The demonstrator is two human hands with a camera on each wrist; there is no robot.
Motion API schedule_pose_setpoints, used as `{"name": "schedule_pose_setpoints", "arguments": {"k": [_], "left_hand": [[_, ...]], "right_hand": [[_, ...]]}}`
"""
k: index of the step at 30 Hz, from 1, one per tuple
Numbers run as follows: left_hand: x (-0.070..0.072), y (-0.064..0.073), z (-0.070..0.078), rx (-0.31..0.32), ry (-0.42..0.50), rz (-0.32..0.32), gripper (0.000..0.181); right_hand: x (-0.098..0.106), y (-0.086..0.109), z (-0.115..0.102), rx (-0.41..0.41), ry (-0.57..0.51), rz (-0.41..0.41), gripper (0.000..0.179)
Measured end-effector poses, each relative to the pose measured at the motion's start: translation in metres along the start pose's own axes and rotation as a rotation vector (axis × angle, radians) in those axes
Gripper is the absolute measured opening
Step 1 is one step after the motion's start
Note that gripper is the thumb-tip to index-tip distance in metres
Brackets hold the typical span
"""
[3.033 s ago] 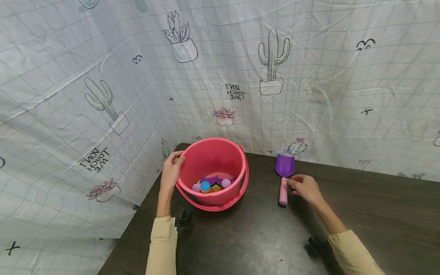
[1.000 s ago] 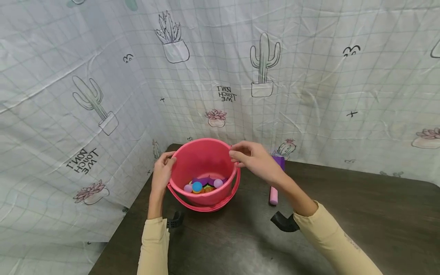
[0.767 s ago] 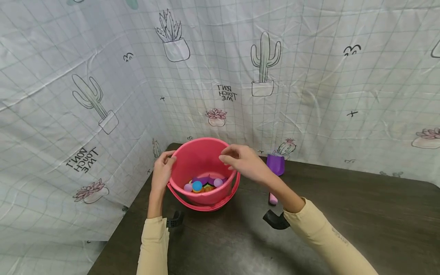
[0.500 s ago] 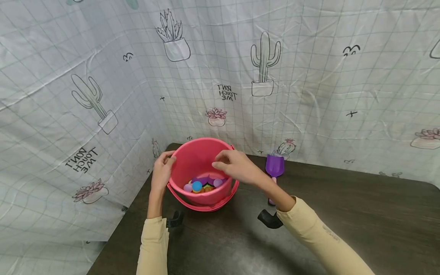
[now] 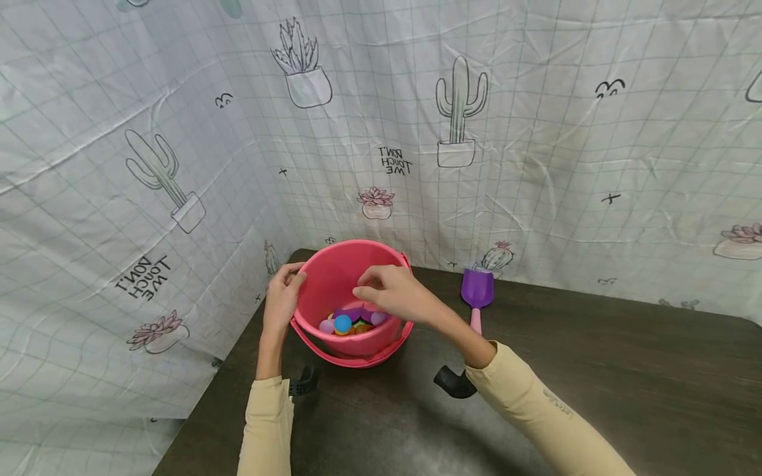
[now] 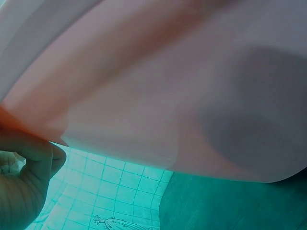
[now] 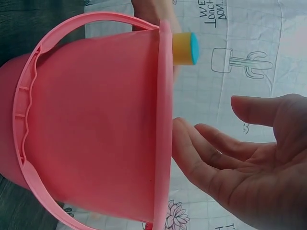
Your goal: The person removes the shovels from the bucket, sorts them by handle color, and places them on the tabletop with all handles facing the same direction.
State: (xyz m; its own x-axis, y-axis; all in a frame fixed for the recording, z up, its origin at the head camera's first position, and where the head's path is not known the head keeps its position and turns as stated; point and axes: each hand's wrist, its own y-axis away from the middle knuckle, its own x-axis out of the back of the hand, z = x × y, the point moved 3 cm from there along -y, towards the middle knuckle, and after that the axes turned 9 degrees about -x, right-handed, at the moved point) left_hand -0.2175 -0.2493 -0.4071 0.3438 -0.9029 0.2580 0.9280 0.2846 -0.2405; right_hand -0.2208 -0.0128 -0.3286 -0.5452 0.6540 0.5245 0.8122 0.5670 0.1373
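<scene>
A pink bucket (image 5: 330,277) stands on the table, its opening tilted toward me in the head view. My left hand (image 5: 282,301) pinches the bucket's left rim, thumb at the inner side. Over the opening, from the right, reaches my right hand (image 5: 395,294), its thumb and fingers apart with nothing between them; the right wrist view shows the fingertips (image 7: 180,127) just past the rim. Inside lie a purple piece, several other colourful pieces, a lilac ball (image 5: 327,326) and a yellow cylinder with a blue top (image 5: 342,323). The right hand partly hides the contents.
A purple toy shovel (image 5: 478,287) with a pink handle lies on the dark table (image 5: 595,350) right of the bucket, partly behind my right forearm. The bucket's handle (image 5: 357,363) hangs down in front. A curtain (image 5: 536,132) with cactus drawings hangs behind and at the left.
My right hand has left the shovel's handle and moved left and in over the bucket opening. The shovel stays on the table. My left hand keeps its hold on the rim.
</scene>
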Motion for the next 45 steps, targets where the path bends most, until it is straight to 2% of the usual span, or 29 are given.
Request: {"name": "schedule_pose_setpoints", "arguments": {"k": [12, 21, 31, 38, 41, 45], "left_hand": [[0.0, 0.002, 0.002, 0.009, 0.003, -0.001, 0.031], [0.0, 0.002, 0.002, 0.015, 0.006, -0.004, 0.031], [0.0, 0.001, 0.0, 0.014, 0.009, -0.006, 0.031], [0.0, 0.0, 0.0, 0.046, 0.014, -0.014, 0.033], [0.0, 0.001, 0.006, 0.048, 0.018, -0.016, 0.033], [-0.001, 0.007, 0.027, 0.053, 0.014, -0.023, 0.034]], "right_hand": [[-0.005, -0.009, 0.004, -0.021, 0.167, 0.024, 0.027], [-0.009, -0.017, 0.005, -0.019, 0.255, -0.011, 0.025], [-0.011, -0.024, 0.008, -0.012, 0.295, -0.02, 0.02], [-0.011, -0.029, 0.011, -0.028, 0.299, -0.036, 0.018], [-0.011, -0.031, 0.011, -0.045, 0.301, -0.039, 0.018], [-0.01, -0.035, 0.013, -0.071, 0.308, -0.045, 0.016]]}}
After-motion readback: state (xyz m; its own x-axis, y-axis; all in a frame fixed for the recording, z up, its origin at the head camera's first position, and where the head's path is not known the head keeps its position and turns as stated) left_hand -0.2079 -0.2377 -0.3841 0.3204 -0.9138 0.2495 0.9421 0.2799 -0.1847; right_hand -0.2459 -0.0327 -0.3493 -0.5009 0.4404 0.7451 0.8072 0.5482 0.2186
